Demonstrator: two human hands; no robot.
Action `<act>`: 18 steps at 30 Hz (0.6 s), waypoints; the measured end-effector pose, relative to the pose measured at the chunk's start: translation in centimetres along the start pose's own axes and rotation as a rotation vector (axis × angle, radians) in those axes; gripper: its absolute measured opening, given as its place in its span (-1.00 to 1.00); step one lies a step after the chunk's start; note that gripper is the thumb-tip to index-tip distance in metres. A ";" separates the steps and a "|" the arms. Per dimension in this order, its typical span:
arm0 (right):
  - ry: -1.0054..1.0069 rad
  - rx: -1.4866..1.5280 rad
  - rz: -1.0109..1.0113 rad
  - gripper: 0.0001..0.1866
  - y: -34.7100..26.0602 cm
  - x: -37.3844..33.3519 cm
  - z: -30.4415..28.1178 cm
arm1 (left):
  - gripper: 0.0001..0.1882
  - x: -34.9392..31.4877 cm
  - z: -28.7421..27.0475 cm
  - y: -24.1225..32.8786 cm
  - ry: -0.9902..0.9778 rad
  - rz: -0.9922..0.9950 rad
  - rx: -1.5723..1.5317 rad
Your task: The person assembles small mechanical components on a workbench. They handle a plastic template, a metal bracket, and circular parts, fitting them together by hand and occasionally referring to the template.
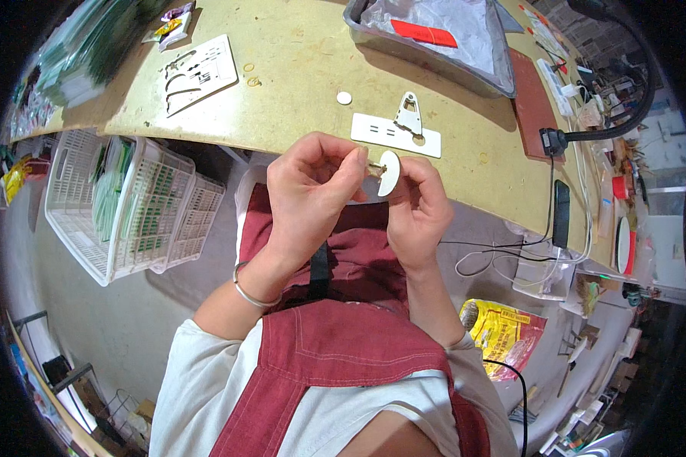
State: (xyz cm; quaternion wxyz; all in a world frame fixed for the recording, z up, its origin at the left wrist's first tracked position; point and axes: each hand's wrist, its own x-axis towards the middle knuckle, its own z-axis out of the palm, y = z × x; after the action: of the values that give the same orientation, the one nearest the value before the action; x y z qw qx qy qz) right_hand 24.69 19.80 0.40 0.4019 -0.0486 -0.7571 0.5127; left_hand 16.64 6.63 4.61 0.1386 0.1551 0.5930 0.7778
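The tabletop [290, 95] is mustard-tan with scattered dark specks, and plain white marks the half-round piece [390, 174] just before its near edge, as well as the slotted plate [395, 141] and small disc [344, 97] lying on it. Also on the tabletop are a grey tray [434, 68] bearing a bright red strip [424, 33] and a rust-brown board [530, 107] — with a white lattice-patterned basket [68, 219] and a yellow-and-red bag [501, 335] below it. Before the tabletop, a maroon apron [358, 343] shows paler stitch lines over a pale grey-white shirt [198, 373].

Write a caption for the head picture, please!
Left hand and right hand meet at a curved white piece near a yellowish table.
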 end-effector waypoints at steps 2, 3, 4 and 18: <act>0.002 -0.013 -0.016 -0.89 0.0 0.1 0.0 | -0.88 -0.1 0.1 0.1 0.008 -0.006 -0.010; 0.010 -0.009 -0.014 -0.89 -0.1 0.0 0.1 | -0.88 -0.1 0.1 0.2 0.011 -0.010 -0.015; 0.017 -0.004 -0.011 -0.88 -0.1 0.0 0.1 | -0.89 -0.2 0.2 0.2 0.011 -0.002 -0.025; 0.037 0.026 0.000 -0.87 -0.1 -0.5 0.4 | -0.87 -0.5 0.0 -0.2 -0.013 -0.007 -0.077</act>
State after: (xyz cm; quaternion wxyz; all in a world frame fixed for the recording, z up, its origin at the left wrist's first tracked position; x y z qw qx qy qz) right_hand 24.76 19.21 0.17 0.4164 -0.0531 -0.7428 0.5216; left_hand 17.13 6.47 4.39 0.1508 0.1526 0.5624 0.7985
